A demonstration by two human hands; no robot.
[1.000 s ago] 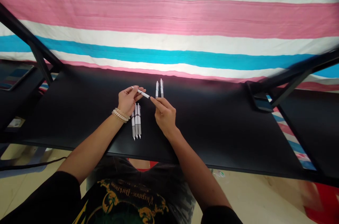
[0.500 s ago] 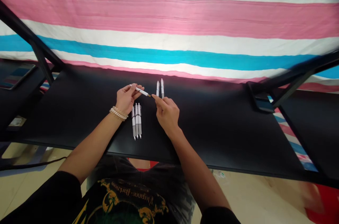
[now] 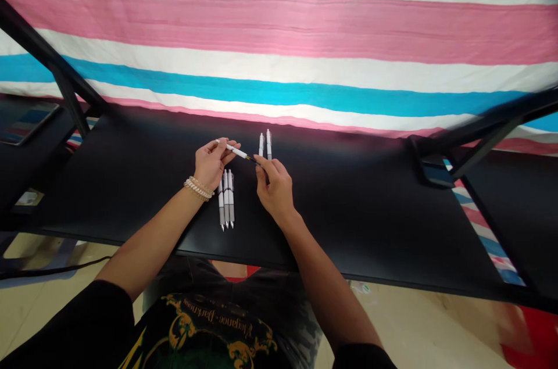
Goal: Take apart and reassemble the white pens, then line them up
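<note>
My left hand (image 3: 211, 164) holds a white pen barrel (image 3: 236, 151) between thumb and fingers, tilted down to the right. From the barrel's lower end a thin dark refill (image 3: 251, 158) sticks out, and my right hand (image 3: 275, 184) pinches its far end. Three white pens with grey grips (image 3: 226, 200) lie side by side on the black table (image 3: 357, 206), tips towards me, just below my left hand. Beyond my right hand lie two more white pens (image 3: 265, 144), their lower parts hidden by its fingers.
A striped pink, white and blue cloth (image 3: 279, 26) hangs behind the table. Black metal supports stand at the left (image 3: 67, 96) and right (image 3: 483, 139). A dark flat device (image 3: 28, 123) lies at the far left.
More of the dark refill shows between the barrel and my right fingers. My left hand has shifted slightly to the right in view.
</note>
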